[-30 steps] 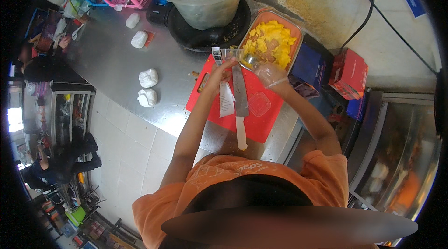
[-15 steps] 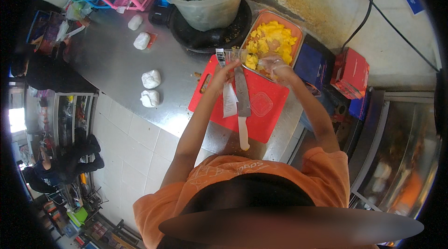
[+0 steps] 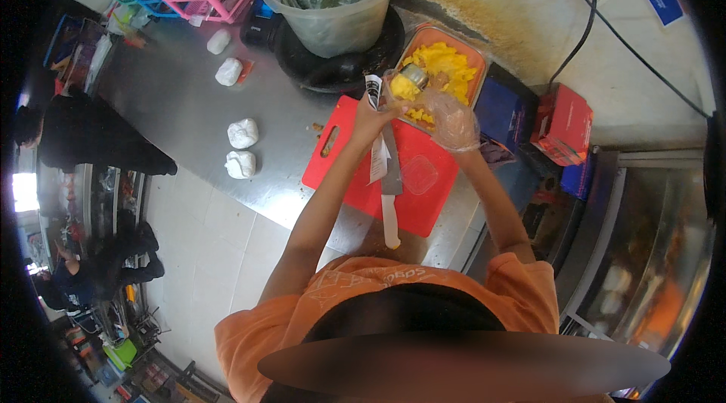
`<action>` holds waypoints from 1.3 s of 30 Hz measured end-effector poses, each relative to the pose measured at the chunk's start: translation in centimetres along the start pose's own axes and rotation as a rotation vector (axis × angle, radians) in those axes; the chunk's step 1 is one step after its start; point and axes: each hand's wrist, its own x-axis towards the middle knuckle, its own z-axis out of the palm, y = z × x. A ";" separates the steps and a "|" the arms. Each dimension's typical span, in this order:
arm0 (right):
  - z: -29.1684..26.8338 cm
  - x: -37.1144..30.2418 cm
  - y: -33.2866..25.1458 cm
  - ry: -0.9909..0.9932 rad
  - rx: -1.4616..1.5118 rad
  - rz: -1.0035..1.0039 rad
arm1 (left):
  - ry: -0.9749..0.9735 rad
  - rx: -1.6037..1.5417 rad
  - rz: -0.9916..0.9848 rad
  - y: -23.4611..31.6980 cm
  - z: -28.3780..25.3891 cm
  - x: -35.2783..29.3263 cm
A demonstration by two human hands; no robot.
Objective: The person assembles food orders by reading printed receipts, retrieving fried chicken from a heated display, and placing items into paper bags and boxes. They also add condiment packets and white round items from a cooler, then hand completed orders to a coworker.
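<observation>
My left hand (image 3: 369, 119) is closed around a small clear plastic container (image 3: 389, 82), whose edges are hard to make out. Between its fingers and down over the board runs a white printed paper strip (image 3: 379, 161). A clear plastic glove covers my right hand (image 3: 454, 122), its fingers closed on a small metal scoop (image 3: 414, 75). The scoop is tipped toward the container, with a yellow food lump (image 3: 404, 87) at its mouth. Soft yellow food lies in the orange tray (image 3: 479, 82) just beyond. Beneath my hands, a white-handled knife (image 3: 391, 210) rests on a red cutting board (image 3: 427, 203).
Several white wrapped bundles (image 3: 243, 133) lie along the left of the steel table (image 3: 174, 85). A translucent tub (image 3: 333, 25) of bagged greens stands in a dark round pan (image 3: 302, 74). Red boxes (image 3: 561, 125) sit right; another person (image 3: 98, 131) is far left.
My right hand has lifted from the tray with the scoop, bringing yellow food to the container. The left hand has stayed nearly in place. The person at far left has shifted.
</observation>
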 end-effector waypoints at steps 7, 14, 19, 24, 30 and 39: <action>0.5 0.5 -0.4 0.450 1.031 0.512 | -0.027 -0.161 0.081 0.1 -0.2 0.1; 3.0 -2.0 2.2 0.002 0.266 0.540 | 0.045 -0.192 -0.077 -0.2 -1.7 -2.4; 4.2 -5.2 0.8 0.171 -0.057 0.323 | 0.062 -0.292 0.029 -0.9 -2.8 -3.9; 3.1 -5.2 0.0 0.115 -0.110 0.425 | 0.103 -0.208 0.000 -1.6 -4.2 -6.0; 3.8 -1.3 2.1 -0.203 -0.124 0.589 | 0.145 -0.179 0.012 -2.5 -5.1 -7.8; 9.2 1.4 2.0 -0.362 0.066 0.257 | 0.191 -0.197 -0.011 -2.1 -6.0 -8.2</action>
